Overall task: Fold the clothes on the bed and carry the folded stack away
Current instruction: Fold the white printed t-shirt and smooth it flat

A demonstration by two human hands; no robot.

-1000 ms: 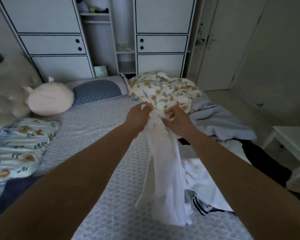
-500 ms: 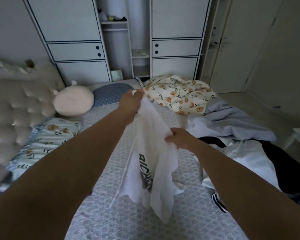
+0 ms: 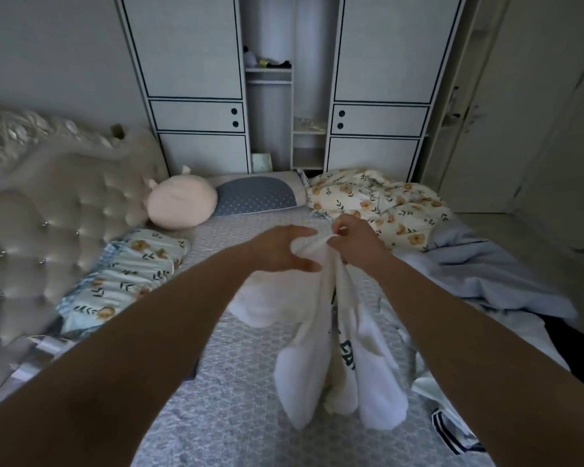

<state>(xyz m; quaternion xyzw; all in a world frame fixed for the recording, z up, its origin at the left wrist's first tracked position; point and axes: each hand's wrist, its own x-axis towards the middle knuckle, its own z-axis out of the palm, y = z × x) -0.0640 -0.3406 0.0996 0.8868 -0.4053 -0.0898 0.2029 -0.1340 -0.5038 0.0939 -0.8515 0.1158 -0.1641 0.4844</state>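
Right hand: fingers curled, pinching the top edge of a white T-shirt held above the bed. Left hand: fingers spread and loosely bent, thumb and fingertips against the same bunched edge just beside the right fingers; whether they actually clamp the cloth cannot be told. Below both sets of fingers the T-shirt hangs in several vertical folds, with dark printed lettering partly visible between the folds; its lower lobes hang over the grey patterned mattress cover, contact with which cannot be confirmed. Right of the fingers and lower, unfolded garments lie in a heap: a pale blue garment, a black garment and a white piece with navy stripes at the near right edge. Beyond the fingers lies a cream floral quilt, crumpled. Left of that, at the far edge of the bed, are a grey dotted pillow and, touching it, a round pink plush toy. Further left and nearer lies a pale blue floral pillow against the tufted headboard. Behind the bed stands a white wardrobe with dark trim and an open shelf column in its middle.
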